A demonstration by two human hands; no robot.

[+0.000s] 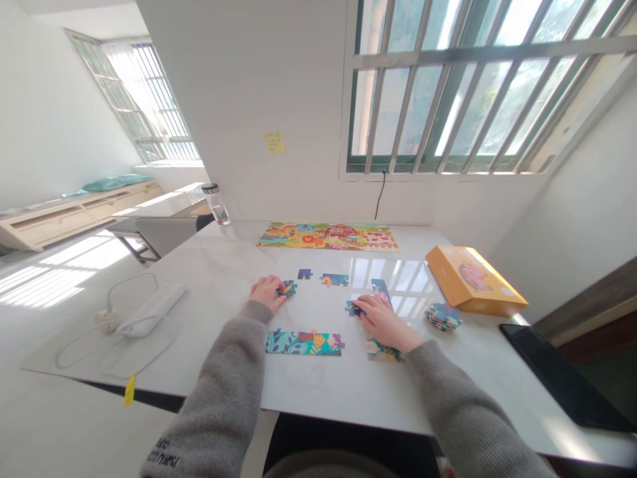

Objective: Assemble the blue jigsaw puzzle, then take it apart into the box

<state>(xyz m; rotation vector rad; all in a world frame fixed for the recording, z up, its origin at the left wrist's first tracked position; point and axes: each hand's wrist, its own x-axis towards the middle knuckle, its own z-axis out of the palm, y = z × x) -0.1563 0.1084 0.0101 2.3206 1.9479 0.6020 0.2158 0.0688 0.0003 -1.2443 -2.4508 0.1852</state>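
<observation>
My left hand [267, 292] rests on the table with its fingers on some joined puzzle pieces [287, 288]. My right hand [378, 318] has its fingertips on a dark blue puzzle piece [354, 309], partly covered by them. Beneath and beside that hand lie a purple-blue strip [380, 288] and a green section [383, 351]. A longer joined strip [304, 343] with leaves lies nearer the table's front edge. Farther back are a small blue piece [305, 273] and a joined orange-and-blue section [335, 279].
A long farm picture [328, 236] lies at the table's back. On the right are a pile of pieces [443, 317], an orange box [475, 279] and a black tablet-like object [562, 372]. A power strip [152, 310] with cables lies left; a bottle [217, 204] stands back left.
</observation>
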